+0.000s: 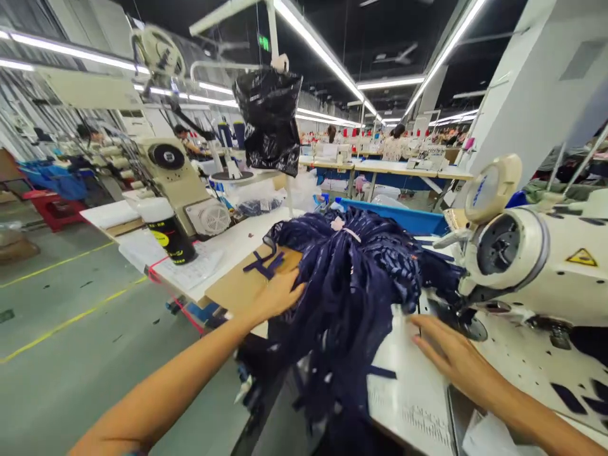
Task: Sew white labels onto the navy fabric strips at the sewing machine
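Has the left forearm (pixel 175 380) and right forearm (pixel 517 405) stretched forward from the bottom corners, closest to the lens. Has a large bundle of navy strips (pixel 346 278) heaped between the hands, gathered at the top by a pale tie (pixel 350 232) and trailing down toward the body. Rests the left hand (pixel 278 294) at the bundle's left side, fingers loosely extended; cannot tell if pinching any strip there. Has a brown board (pixel 235 288) beside that hand, with a few loose strips (pixel 268 265) on top. Holds the right hand (pixel 444 348) partly open, fingers gently bent and nothing visibly grasped, near the white worktop (pixel 408 367), just right of the bundle. Has a sewing machine (pixel 555 250) close on the right, a blue tray (pixel 408 219) behind the bundle and a black plastic bag (pixel 268 117) hanging beyond.
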`<action>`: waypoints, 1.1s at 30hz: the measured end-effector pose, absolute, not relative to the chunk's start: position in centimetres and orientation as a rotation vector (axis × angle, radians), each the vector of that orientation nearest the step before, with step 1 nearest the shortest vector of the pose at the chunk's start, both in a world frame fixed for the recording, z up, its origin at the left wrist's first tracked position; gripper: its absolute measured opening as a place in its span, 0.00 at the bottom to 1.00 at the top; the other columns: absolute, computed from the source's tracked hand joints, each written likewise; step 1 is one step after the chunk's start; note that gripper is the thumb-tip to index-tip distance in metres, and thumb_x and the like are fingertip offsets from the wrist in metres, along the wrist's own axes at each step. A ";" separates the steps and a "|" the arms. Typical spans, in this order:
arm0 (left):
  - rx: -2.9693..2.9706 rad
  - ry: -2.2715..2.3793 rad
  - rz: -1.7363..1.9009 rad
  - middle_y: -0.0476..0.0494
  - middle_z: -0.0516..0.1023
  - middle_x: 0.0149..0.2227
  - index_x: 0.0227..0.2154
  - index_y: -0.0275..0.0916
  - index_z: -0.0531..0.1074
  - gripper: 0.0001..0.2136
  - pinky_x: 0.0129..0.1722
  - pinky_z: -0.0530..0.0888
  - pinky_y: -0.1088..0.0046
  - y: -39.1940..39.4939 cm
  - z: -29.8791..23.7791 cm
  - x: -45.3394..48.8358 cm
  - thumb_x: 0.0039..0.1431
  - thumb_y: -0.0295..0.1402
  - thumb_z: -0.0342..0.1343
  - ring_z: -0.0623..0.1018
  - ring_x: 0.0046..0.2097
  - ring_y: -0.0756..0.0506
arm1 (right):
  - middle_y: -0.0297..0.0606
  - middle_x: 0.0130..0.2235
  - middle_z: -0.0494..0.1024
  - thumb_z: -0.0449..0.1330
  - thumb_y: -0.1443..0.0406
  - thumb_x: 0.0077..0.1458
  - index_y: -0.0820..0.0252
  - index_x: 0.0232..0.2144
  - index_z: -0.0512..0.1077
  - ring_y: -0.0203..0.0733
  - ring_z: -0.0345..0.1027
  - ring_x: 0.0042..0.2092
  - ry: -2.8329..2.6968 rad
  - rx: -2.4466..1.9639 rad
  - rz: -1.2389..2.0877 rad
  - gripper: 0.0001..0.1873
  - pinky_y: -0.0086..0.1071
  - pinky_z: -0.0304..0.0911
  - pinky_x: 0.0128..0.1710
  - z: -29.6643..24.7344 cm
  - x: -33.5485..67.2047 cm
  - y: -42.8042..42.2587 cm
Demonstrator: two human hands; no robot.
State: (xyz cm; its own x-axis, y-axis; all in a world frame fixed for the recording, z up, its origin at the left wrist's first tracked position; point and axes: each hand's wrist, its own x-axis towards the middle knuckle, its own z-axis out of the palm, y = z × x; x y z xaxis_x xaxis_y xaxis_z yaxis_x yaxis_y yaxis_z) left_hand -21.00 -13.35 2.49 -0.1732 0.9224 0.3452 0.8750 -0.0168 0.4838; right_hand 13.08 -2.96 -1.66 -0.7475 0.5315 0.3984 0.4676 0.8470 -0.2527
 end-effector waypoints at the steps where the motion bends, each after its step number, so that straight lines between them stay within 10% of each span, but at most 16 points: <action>1: 2.012 2.178 0.947 0.39 0.72 0.46 0.47 0.36 0.66 0.21 0.50 0.65 0.61 -14.2 2.4 -21.0 0.55 0.42 0.43 0.70 0.48 0.40 | 0.43 0.46 0.72 0.45 0.59 0.58 0.59 0.46 0.64 0.44 0.67 0.47 -2.549 -0.742 0.218 0.18 0.36 0.66 0.44 -1.9 12.6 -2.8; 15: 2.495 2.804 0.825 0.26 0.46 0.60 0.60 0.38 0.35 0.38 0.53 0.56 0.46 -28.3 -10.5 -22.1 0.54 0.39 0.52 0.48 0.61 0.32 | 0.46 0.39 0.70 0.43 0.64 0.58 0.61 0.41 0.63 0.48 0.64 0.41 -2.502 -0.419 -0.095 0.12 0.41 0.64 0.39 -4.1 11.1 -0.3; 27: 2.256 2.944 1.527 0.34 0.55 0.57 0.58 0.41 0.48 0.28 0.55 0.56 0.46 -22.7 -9.1 -21.7 0.53 0.23 0.47 0.50 0.61 0.35 | 0.43 0.36 0.69 0.45 0.73 0.55 0.62 0.41 0.63 0.45 0.63 0.39 -2.447 -0.483 -0.030 0.12 0.39 0.65 0.36 -3.0 9.4 -1.3; 33: 2.295 2.931 1.391 0.40 0.71 0.44 0.54 0.43 0.58 0.23 0.53 0.61 0.53 -25.1 -4.8 -22.1 0.56 0.21 0.40 0.69 0.50 0.42 | 0.44 0.36 0.68 0.46 0.74 0.53 0.62 0.39 0.64 0.45 0.62 0.39 -2.444 -0.517 0.023 0.13 0.39 0.65 0.36 -2.7 9.3 -1.5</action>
